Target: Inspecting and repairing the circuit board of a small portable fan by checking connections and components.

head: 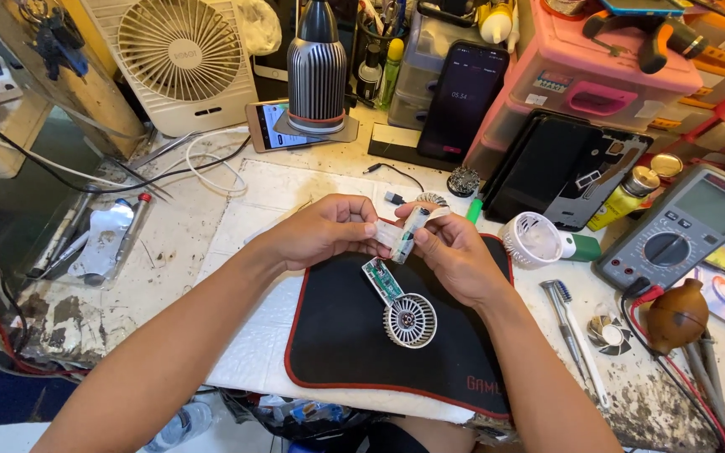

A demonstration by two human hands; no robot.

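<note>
Both hands meet above the black mat (pixel 354 335) on the worktop (pixel 161 252). The left hand (pixel 325 231) and right hand (pixel 455 252) each close their grip on a small white cell (pixel 409 233). Below hangs a green board (pixel 382 283) with a round fan (pixel 409 320). A pink box (pixel 597 80) with a white label stands behind.

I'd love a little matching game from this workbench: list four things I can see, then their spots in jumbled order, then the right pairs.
Things:
1. small white cylinder part
2. round fan grille with green circuit board
3. multimeter
4. white desk fan

Places:
A. far left, at the back of the bench
B. held between the left hand and right hand
C. right side, dial facing up
D. lying on the black mat, just below the hands

Pairs: 1-B, 2-D, 3-C, 4-A
</note>
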